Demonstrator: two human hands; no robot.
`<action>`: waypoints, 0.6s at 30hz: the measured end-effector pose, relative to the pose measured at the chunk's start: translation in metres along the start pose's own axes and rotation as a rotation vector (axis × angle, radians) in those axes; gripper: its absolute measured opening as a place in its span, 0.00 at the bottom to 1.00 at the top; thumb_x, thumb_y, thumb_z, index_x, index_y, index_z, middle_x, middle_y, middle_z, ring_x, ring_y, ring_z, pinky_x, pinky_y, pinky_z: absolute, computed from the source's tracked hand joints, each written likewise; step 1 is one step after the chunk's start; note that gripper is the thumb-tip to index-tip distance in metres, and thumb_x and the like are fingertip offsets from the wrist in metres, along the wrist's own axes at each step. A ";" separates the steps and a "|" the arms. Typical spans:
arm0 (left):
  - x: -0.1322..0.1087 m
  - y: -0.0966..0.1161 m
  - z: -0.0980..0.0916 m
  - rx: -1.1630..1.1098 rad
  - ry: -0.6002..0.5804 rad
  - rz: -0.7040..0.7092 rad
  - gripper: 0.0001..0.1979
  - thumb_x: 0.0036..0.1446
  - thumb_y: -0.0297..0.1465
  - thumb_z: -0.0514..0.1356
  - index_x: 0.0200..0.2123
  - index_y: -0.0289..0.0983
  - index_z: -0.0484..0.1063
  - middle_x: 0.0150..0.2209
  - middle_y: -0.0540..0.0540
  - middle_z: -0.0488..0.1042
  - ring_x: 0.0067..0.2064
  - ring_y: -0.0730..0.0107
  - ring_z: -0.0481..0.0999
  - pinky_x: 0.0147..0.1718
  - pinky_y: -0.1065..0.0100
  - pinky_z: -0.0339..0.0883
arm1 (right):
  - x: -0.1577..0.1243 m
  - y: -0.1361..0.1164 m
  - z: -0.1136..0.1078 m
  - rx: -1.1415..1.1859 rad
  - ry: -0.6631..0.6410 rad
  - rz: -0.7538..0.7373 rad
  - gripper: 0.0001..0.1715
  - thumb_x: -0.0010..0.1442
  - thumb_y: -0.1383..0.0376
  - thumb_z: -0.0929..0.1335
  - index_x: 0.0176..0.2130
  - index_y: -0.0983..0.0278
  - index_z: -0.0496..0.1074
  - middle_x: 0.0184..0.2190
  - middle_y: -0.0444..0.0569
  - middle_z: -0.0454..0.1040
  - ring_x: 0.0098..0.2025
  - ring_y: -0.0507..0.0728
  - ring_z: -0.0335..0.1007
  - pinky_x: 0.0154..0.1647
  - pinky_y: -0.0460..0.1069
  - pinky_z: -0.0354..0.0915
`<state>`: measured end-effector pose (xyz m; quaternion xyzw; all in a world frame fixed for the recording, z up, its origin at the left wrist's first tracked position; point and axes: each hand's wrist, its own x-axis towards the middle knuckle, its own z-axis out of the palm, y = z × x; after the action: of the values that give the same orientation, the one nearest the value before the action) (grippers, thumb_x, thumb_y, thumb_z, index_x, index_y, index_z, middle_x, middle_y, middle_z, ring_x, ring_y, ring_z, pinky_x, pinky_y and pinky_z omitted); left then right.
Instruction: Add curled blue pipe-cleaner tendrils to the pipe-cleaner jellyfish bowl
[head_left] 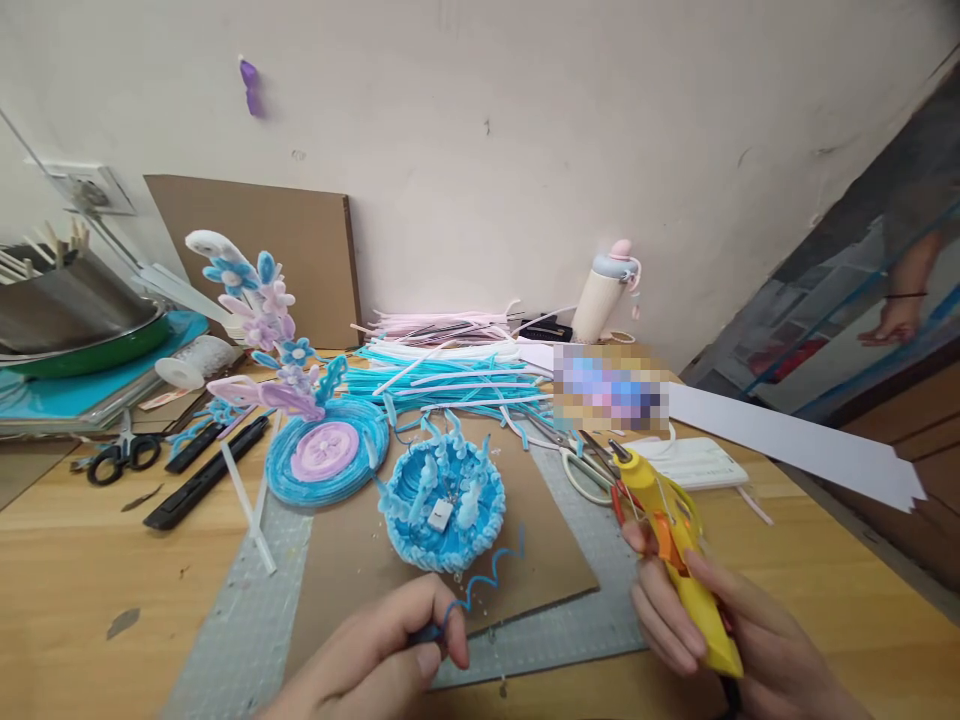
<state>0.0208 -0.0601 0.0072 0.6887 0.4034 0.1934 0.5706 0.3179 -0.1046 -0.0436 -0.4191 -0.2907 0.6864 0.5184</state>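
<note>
Clear of the cardboard edge (pixel 568 542), right fingers (pixel 661 606) grip a glue gun (pixel 697 608).

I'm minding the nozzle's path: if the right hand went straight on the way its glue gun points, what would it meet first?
Probably the pixelated blue-and-purple item beyond the yellow glue gun in the right hand. Depth is unclear, so the nozzle might pass above it.

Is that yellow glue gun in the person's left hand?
No, the right hand grips the yellow glue gun, while the left hand pinches a wavy blue strand.
</note>
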 end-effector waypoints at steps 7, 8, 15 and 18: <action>0.007 0.015 0.004 0.106 0.036 0.106 0.22 0.64 0.40 0.49 0.23 0.39 0.72 0.26 0.52 0.67 0.32 0.71 0.70 0.36 0.73 0.64 | 0.000 0.001 0.024 0.090 -0.182 -0.087 0.17 0.50 0.49 0.74 0.29 0.60 0.74 0.27 0.45 0.70 0.19 0.48 0.60 0.15 0.42 0.53; 0.008 0.017 0.005 0.138 0.048 0.121 0.20 0.64 0.38 0.49 0.25 0.40 0.74 0.28 0.51 0.68 0.33 0.71 0.71 0.36 0.73 0.64 | 0.001 0.002 0.031 0.113 -0.221 -0.119 0.15 0.51 0.52 0.74 0.30 0.60 0.74 0.29 0.45 0.69 0.19 0.47 0.59 0.14 0.41 0.53; 0.008 0.024 0.012 0.355 0.168 0.160 0.19 0.64 0.34 0.49 0.25 0.39 0.74 0.27 0.51 0.73 0.32 0.70 0.75 0.34 0.73 0.65 | 0.009 0.007 0.076 -0.024 -0.042 -0.368 0.10 0.55 0.65 0.74 0.38 0.56 0.73 0.37 0.44 0.69 0.32 0.50 0.65 0.33 0.45 0.65; 0.008 0.024 0.014 0.410 0.151 0.157 0.19 0.63 0.32 0.49 0.24 0.39 0.73 0.26 0.51 0.72 0.31 0.71 0.75 0.33 0.74 0.66 | 0.011 0.007 0.081 -0.058 -0.008 -0.388 0.10 0.56 0.65 0.74 0.38 0.55 0.73 0.36 0.42 0.70 0.33 0.50 0.65 0.35 0.44 0.65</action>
<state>0.0441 -0.0633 0.0243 0.8031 0.4210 0.2021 0.3702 0.2426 -0.0936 -0.0141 -0.3672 -0.3877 0.5666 0.6275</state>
